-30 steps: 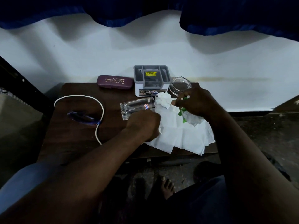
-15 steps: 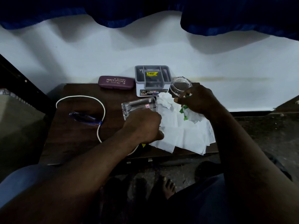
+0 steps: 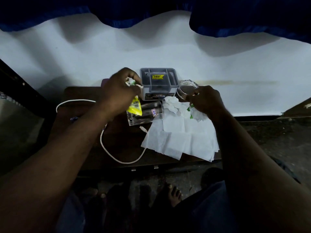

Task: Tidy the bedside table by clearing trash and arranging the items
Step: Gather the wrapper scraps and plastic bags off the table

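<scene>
A yellow wrapper point(image 3: 134, 108) in the left hand point(image 3: 117, 91) (over a sideways glass point(image 3: 148, 115)), crumpled tissue point(image 3: 198, 115) gripped in the right hand point(image 3: 206, 101)

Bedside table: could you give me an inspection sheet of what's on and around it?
Surface: dark wooden table, cluttered.
Job's things: clear glass tumbler lying on its side; grey plastic organiser box; clear round jar upright.
Clutter: spread white tissue sheets; crumpled white tissue.
Hands: left hand grips yellow wrapper; right hand pinches white-and-green wad.
Cables: white cable looped on table.
Surroundings: white wall, blue curtain.
</scene>
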